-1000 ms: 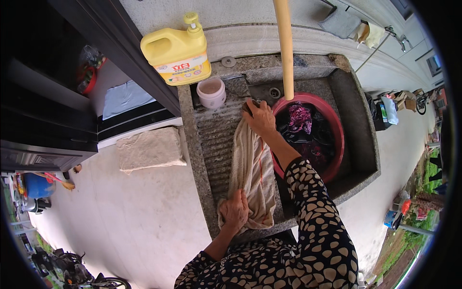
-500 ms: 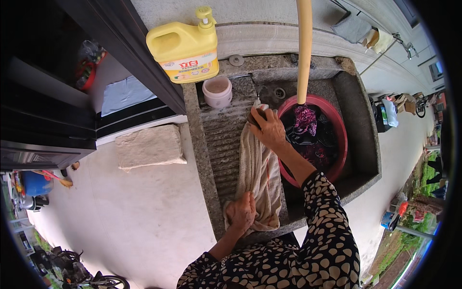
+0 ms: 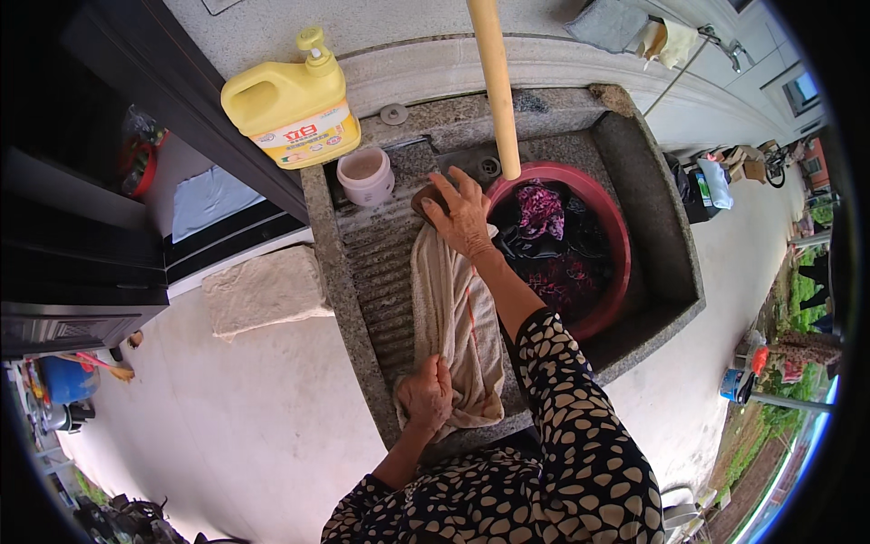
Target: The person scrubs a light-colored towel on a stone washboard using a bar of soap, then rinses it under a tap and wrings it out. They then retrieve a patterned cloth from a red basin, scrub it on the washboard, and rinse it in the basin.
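A long beige cloth (image 3: 441, 299) lies along the ribbed washboard side (image 3: 367, 272) of a stone sink. My left hand (image 3: 426, 393) is closed on its near end. At the far end, my right hand (image 3: 462, 216) has its fingers around a brown scrubbing brush (image 3: 422, 200); the bristles are hidden. Just right of my right forearm, a red basin (image 3: 620, 238) stands in the deep part of the sink, with dark wet clothes (image 3: 566, 245) and a pink patterned cloth (image 3: 541, 210) in it.
A pale pink tub (image 3: 366, 181) stands on the washboard's far corner. Behind it is a yellow pump jug (image 3: 294, 109). A wooden pole (image 3: 495, 86) slants down to the basin. A folded beige cloth (image 3: 263, 292) lies left of the sink (image 3: 691, 272), by a dark door frame.
The whole view has shifted, so the sink appears farther left. My right hand has moved the brush a little forward and left, to the cloth's far end. My left hand keeps its grip.
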Demonstrator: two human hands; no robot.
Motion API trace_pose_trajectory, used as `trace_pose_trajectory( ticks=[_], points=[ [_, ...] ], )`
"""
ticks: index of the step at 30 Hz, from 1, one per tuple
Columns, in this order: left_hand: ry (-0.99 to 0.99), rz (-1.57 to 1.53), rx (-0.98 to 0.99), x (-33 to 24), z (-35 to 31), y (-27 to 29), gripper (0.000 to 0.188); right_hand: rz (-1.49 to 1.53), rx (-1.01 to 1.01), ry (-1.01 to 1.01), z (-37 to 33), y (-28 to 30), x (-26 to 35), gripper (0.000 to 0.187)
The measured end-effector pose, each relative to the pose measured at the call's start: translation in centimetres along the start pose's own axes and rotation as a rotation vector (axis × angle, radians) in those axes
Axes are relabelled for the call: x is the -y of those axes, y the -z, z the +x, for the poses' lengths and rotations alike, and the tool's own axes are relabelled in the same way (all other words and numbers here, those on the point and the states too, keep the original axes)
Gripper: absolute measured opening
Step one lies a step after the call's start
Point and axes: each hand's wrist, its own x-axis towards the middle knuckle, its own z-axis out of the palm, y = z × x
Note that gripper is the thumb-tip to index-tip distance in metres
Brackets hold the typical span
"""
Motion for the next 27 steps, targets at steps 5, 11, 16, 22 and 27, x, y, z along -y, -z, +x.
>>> trace_pose_trajectory(
  ticks=[5, 11, 16, 22, 27],
  points=[
    [0.017, -0.078, 0.02, -0.6, 0.7, 0.4, 0.013, 1.423, -0.297, -0.988, -2.9, 3.8, -9.3, 0.037],
    [0.037, 0.028, 0.044, -1.3, 0.7, 1.2, 0.013, 1.894, -0.197, -1.01, -10.3, -0.6, -15.5, 0.048],
    [0.126, -0.011, 0.134, -0.4, 0.3, 0.7, 0.017, 0.808, 0.118, -0.543, -13.6, -0.4, -22.0, 0.038],
    [0.491, -0.093, 0.406, -5.7, 4.5, 3.4, 0.025, 1.664, 0.143, -1.026, -9.8, 4.5, -17.5, 0.032],
    [0.083, 0.082, 0.088, -3.9, 6.9, 0.0, 0.043, 1.535, 0.735, -0.855, -4.5, 12.0, -3.2, 0.039]
  ],
)
